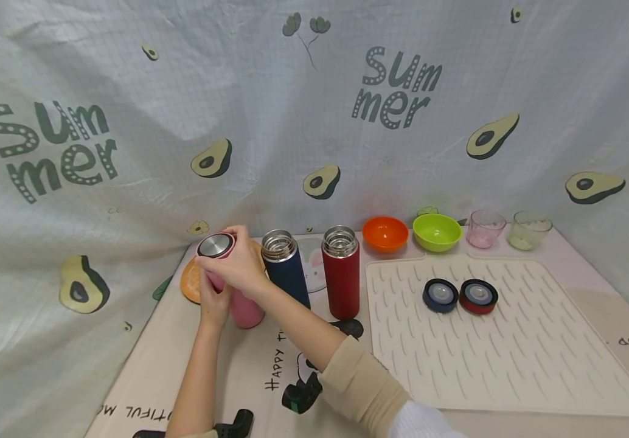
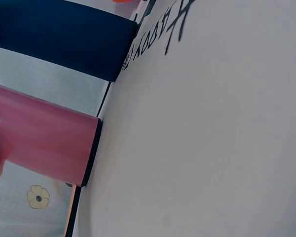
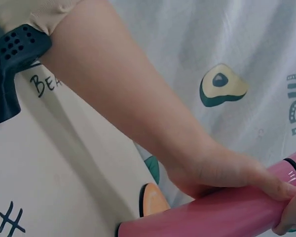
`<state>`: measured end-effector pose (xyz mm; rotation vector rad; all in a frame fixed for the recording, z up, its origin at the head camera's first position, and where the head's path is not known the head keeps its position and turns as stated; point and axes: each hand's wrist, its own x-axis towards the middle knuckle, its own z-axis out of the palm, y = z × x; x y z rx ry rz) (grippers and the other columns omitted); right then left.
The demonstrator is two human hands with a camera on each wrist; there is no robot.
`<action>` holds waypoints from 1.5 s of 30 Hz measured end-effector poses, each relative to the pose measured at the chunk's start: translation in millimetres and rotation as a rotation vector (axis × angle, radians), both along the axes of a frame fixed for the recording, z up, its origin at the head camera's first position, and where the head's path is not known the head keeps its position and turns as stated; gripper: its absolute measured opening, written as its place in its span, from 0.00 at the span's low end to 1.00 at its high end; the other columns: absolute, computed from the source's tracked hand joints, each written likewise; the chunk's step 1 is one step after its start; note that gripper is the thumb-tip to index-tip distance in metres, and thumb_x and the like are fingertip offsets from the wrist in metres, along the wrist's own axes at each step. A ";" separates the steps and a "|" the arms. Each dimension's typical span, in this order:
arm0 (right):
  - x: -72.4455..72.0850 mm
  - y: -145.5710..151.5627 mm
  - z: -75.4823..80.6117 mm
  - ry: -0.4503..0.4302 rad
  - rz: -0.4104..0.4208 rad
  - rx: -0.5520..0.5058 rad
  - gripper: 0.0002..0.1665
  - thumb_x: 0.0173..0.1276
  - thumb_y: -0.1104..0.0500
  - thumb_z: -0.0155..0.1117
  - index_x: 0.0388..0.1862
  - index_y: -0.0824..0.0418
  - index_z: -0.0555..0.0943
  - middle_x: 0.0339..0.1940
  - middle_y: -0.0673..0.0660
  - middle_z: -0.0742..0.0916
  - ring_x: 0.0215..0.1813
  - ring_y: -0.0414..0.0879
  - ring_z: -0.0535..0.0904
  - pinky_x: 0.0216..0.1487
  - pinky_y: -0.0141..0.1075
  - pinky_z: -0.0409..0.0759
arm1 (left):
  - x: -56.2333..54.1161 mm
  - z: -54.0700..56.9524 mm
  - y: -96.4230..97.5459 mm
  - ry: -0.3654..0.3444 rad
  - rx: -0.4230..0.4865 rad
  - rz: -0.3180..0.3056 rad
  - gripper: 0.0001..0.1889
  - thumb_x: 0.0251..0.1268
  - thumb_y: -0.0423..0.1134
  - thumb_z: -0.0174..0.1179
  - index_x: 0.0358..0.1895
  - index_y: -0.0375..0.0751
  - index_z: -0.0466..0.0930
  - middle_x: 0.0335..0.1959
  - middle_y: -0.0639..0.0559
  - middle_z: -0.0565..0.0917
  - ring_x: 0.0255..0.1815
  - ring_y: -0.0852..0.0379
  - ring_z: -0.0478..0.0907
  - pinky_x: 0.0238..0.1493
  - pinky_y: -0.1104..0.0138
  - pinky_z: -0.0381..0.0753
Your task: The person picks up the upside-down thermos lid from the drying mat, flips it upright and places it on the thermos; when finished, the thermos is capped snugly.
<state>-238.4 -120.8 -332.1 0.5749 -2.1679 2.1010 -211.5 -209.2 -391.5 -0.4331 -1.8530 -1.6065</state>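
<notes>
Left of the blue bottle (image 1: pixel 291 277), the pink bottle (image 1: pixel 247 311) is standing; the left hand (image 1: pixel 216 302) is gripping its body, seemingly steadying it, while the right hand (image 1: pixel 240 263) is curling round its lid (image 1: pixel 216 245), presumably for firm hold.

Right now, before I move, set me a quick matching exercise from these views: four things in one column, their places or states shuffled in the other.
Things:
1. Pink bottle
2. Navy bottle
3. Red lid
4. Orange bowl

Places or states:
A. On the beige mat
B. Beside the lime-green bowl
C. Held by the left hand and the right hand
D. Uncapped, just left of the red bottle

Pairs: 1-C, 2-D, 3-A, 4-B
</notes>
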 end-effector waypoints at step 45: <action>2.3 -3.3 -4.7 0.147 -0.112 0.093 0.38 0.48 0.50 0.73 0.54 0.57 0.64 0.46 0.50 0.75 0.48 0.39 0.72 0.45 0.28 0.73 | 0.9 1.7 1.3 -0.019 -0.003 0.050 0.30 0.50 0.21 0.53 0.59 0.20 0.55 0.48 0.64 0.69 0.51 0.68 0.66 0.55 0.76 0.63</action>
